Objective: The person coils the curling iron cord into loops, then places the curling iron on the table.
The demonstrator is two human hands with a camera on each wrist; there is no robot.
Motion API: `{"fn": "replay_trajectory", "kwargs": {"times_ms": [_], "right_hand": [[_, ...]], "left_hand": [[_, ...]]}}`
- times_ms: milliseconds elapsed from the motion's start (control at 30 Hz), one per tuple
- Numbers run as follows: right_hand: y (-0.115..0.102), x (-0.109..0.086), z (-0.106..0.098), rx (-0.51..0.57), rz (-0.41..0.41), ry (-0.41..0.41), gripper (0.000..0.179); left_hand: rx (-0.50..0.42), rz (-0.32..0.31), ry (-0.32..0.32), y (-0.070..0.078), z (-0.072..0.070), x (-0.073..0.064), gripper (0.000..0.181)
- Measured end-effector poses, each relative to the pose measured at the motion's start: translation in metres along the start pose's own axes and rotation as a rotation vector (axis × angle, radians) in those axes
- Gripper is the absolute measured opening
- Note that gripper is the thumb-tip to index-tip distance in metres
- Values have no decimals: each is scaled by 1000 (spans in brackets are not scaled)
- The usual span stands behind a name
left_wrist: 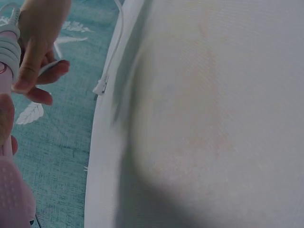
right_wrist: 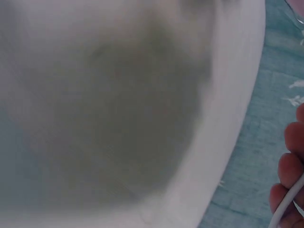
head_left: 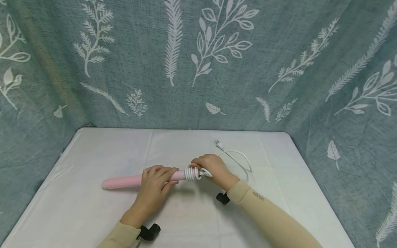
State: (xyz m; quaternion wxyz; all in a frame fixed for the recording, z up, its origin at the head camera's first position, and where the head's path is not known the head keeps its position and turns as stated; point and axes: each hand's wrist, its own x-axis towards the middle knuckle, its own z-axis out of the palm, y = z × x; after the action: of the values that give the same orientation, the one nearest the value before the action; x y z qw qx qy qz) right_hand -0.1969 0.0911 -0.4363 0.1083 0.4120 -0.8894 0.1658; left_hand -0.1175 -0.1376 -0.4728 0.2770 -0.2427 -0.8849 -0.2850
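Head view, centre: we see the left grip [head_left: 156, 181] curled round a long pink rod [head_left: 124, 182], presumably bracing it, thin white cord [head_left: 189, 173] coiled at its right end. Left wrist, upper left: the right grip [left_wrist: 42, 50] pinches cord, probably keeping coils snug. Right wrist, lower right: cord again.
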Motion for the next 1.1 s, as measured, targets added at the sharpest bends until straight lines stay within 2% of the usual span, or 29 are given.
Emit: {"fn": "replay_trajectory", "kwargs": {"times_ms": [67, 167, 267, 467, 667, 767, 933, 1100], "right_hand": [[-2, -3, 4, 30, 18, -6, 8], [-7, -10, 11, 75, 73, -23, 10], [-13, -16, 20, 67, 91, -39, 6], [-20, -21, 33, 125, 128, -80, 17], [-28, -33, 30, -19, 70, -119, 26], [-34, -40, 26, -90, 48, -132, 23], [-42, -46, 19, -245, -10, -110, 15], [-48, -47, 7, -284, -78, -47, 17]], "left_hand": [[1, 0, 7, 0, 0, 0, 40], [4, -2, 17, -1, 0, 2, 40], [13, -11, 28, -2, 0, 4, 40], [35, -46, 32, -4, 3, 6, 40], [18, -111, 73, -4, 4, 14, 41], [27, -153, 90, -8, 4, 18, 41], [52, -209, 102, -18, 3, 23, 39], [50, -246, 58, -21, 3, 25, 40]]}}
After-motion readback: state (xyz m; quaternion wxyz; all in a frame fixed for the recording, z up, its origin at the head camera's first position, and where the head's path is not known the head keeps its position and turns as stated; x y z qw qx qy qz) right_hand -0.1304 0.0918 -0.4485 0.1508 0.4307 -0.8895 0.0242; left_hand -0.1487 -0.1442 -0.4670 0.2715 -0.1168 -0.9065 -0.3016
